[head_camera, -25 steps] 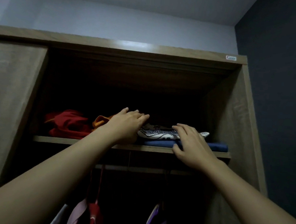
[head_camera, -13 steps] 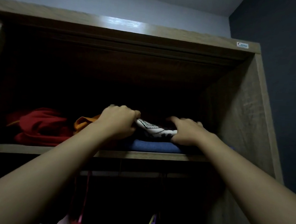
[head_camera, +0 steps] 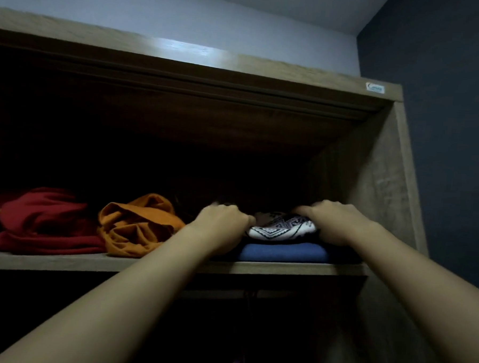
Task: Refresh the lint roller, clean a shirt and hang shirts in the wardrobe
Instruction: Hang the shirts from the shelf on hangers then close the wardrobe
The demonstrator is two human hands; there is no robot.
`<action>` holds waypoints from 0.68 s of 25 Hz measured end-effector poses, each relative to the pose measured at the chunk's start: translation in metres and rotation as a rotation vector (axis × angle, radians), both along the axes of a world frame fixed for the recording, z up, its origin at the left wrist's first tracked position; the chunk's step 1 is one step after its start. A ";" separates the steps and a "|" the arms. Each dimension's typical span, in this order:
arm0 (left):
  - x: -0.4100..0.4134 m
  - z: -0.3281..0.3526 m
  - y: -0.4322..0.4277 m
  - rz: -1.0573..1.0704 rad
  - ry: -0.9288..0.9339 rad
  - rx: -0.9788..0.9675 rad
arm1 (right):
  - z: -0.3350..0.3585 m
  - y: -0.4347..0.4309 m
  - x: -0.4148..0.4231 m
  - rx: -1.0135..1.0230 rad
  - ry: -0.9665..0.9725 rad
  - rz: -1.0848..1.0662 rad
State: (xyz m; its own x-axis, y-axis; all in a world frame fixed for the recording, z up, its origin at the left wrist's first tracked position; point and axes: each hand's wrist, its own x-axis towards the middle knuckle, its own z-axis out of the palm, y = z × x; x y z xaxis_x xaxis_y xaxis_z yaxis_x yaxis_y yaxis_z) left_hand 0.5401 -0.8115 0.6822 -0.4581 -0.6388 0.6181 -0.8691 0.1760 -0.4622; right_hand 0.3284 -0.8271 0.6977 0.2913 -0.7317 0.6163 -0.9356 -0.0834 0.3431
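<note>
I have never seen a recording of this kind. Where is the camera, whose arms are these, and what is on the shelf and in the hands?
There is no machine here: the two arms belong to a person working with bare hands. The single picture comes from a camera worn on that person's head, so you see what they see, looking into an open wardrobe. On its upper shelf lie, from left to right, a crumpled red garment, a crumpled orange garment and a folded blue garment. On top of the blue one lies a black-and-white patterned garment. The left hand grips its left end and the right hand its right end, fingers curled on it. Below the shelf it is too dark to tell much.
</note>
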 end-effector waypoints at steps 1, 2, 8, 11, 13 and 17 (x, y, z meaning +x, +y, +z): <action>0.003 0.001 -0.001 -0.024 0.071 0.075 | -0.002 0.005 -0.008 0.052 -0.031 0.030; 0.009 0.003 -0.001 -0.040 0.130 0.138 | -0.003 0.010 -0.015 0.076 -0.055 0.065; 0.034 0.018 0.024 -0.023 0.243 0.600 | -0.012 0.021 -0.024 0.065 0.137 -0.066; 0.025 0.017 0.033 0.098 0.329 0.678 | -0.012 0.024 -0.022 0.170 0.187 -0.161; 0.021 0.013 0.034 0.139 0.295 0.641 | -0.013 0.024 -0.022 0.201 0.190 -0.211; 0.030 0.025 0.040 -0.026 0.413 0.467 | -0.007 0.029 -0.006 0.364 -0.146 0.037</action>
